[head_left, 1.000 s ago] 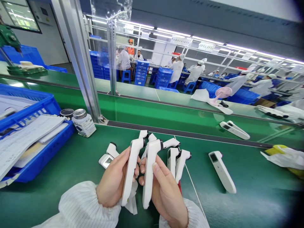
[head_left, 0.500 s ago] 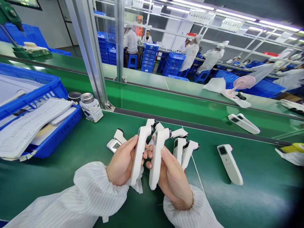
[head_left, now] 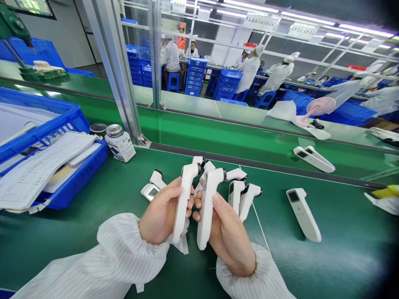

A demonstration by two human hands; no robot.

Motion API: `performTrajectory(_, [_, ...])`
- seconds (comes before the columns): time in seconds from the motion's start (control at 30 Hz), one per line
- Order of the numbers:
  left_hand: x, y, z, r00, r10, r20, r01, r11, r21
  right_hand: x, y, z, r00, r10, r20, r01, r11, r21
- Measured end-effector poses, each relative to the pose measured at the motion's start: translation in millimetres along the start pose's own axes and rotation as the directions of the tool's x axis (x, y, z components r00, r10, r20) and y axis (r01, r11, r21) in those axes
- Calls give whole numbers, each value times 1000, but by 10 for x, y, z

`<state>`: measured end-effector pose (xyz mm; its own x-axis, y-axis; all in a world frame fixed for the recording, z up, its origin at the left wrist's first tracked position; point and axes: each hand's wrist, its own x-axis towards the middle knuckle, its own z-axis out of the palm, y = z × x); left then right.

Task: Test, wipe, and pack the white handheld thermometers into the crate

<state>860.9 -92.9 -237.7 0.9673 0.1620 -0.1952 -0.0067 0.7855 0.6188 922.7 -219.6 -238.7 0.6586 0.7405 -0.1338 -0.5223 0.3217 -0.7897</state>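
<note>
My left hand (head_left: 163, 211) is closed around a white infrared thermometer (head_left: 183, 203) with a black sensor tip. Side by side with it, my right hand (head_left: 229, 232) grips a second white infrared thermometer (head_left: 206, 211). Both are held nearly upright, a small gap between them, their tips turned to the right. Behind my hands several more thermometers lie on the green bench; two (head_left: 245, 199) lean together just right of my right hand. One with a grey display (head_left: 152, 191) shows left of my left hand, partly hidden by it. A white scrap (head_left: 182, 243) hangs or lies beneath my left hand.
A single thermometer (head_left: 304, 214) lies to the right. On the green belt beyond the bench edge are more thermometers (head_left: 316, 160). Blue bins (head_left: 77, 178) with papers and a white bottle (head_left: 121, 143) stand at left, beside a metal post (head_left: 114, 70). Co-workers sit farther back.
The thermometers on the green belt have shifted slightly left. Both hands keep their grip on the two thermometers and have barely moved; my left thumb sits slightly lower.
</note>
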Motion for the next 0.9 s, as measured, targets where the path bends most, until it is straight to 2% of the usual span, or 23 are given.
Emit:
performTrajectory(0.1, [9, 20, 31, 999, -36, -12, 35, 998, -59, -14, -12, 10, 1000, 9, -11, -9, 1000, -2])
performTrajectory(0.37, [8, 23, 44, 999, -42, 8, 42, 997, -62, -8, 0, 0, 1000, 21, 2, -21, 1000, 18])
performTrajectory(0.7, [-8, 50, 80, 989, -102, -104, 97, 994, -50, 27, 17, -9, 996, 58, -73, -49, 993, 111])
performTrajectory(0.9, [-14, 55, 98, 990, -98, -106, 94, 995, -38, 33, 22, -3, 999, 30, -39, -25, 994, 106])
